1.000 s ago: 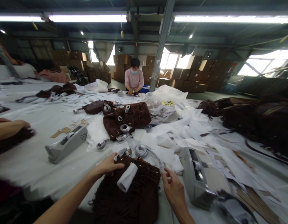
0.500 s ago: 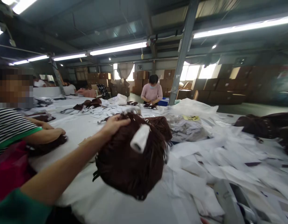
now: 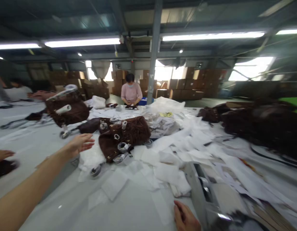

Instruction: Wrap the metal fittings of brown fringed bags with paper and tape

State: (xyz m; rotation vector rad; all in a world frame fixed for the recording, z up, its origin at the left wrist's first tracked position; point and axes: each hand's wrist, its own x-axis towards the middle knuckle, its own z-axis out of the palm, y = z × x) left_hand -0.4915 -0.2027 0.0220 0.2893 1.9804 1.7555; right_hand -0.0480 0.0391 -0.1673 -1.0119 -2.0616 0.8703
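Observation:
My left hand [image 3: 81, 144] reaches forward over the table with its fingers stretched out and nothing in them. Just beyond it, a dark brown bag [image 3: 73, 112] is tilted, with a white wrapped piece across its front; whether it touches the table I cannot tell. Right of that hand lies another brown bag [image 3: 136, 130] with fringe and metal rings, some parts wrapped in white or clear material. My right hand [image 3: 186, 218] shows at the bottom edge, its fingers loosely bent and apart, empty. Beside it stands a grey tape dispenser [image 3: 195, 183].
White sheets [image 3: 167, 173] are scattered over the table's middle and right. A dark brown heap [image 3: 271, 128] lies at the right. A co-worker's hand [image 3: 3, 155] is at the left edge; another person [image 3: 131, 93] works across the table before stacked cartons [image 3: 184, 88].
My left hand has let go of the brown bag, which is now farther off and to the left. The view has turned right, and my right hand has come into sight.

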